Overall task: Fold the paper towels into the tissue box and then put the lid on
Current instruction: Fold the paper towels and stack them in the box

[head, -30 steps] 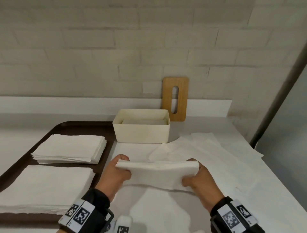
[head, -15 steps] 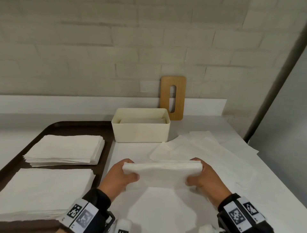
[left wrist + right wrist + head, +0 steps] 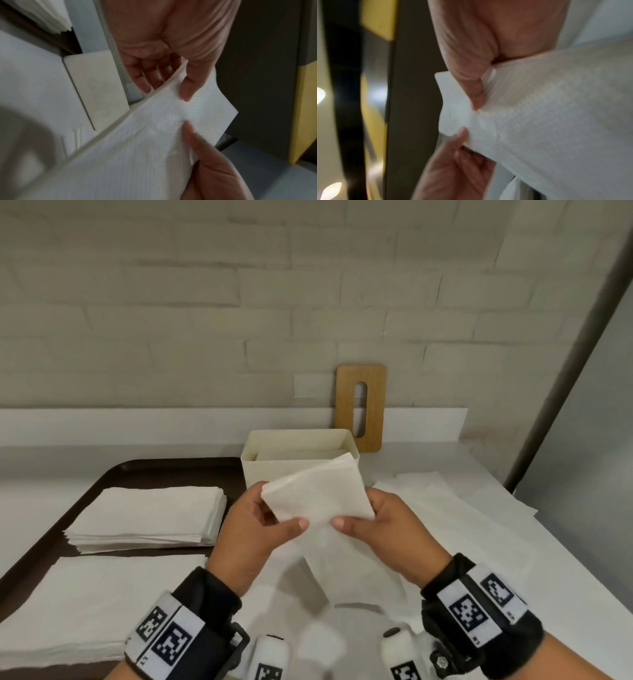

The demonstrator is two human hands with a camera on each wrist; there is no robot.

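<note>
A folded white paper towel (image 3: 317,494) is lifted above the counter, tilted with its far corner over the front wall of the cream tissue box (image 3: 260,470). My left hand (image 3: 263,518) pinches its left and lower edge with the thumb on top. My right hand (image 3: 370,518) pinches the right lower edge. The left wrist view shows the towel (image 3: 154,135) between thumb and fingers; the right wrist view shows the towel (image 3: 539,121) the same way. The box holds folded towels inside. The wooden lid (image 3: 361,407) with a slot leans upright against the wall behind the box.
A dark brown tray (image 3: 102,477) on the left carries two stacks of paper towels (image 3: 147,518) (image 3: 92,601). Loose unfolded sheets (image 3: 445,508) lie on the white counter to the right. A grey pole (image 3: 565,364) rises at the right edge.
Both hands raised the folded towel off the counter and tipped it up toward the box; the thumbs now press on its near face. The head camera has moved closer and lower.
</note>
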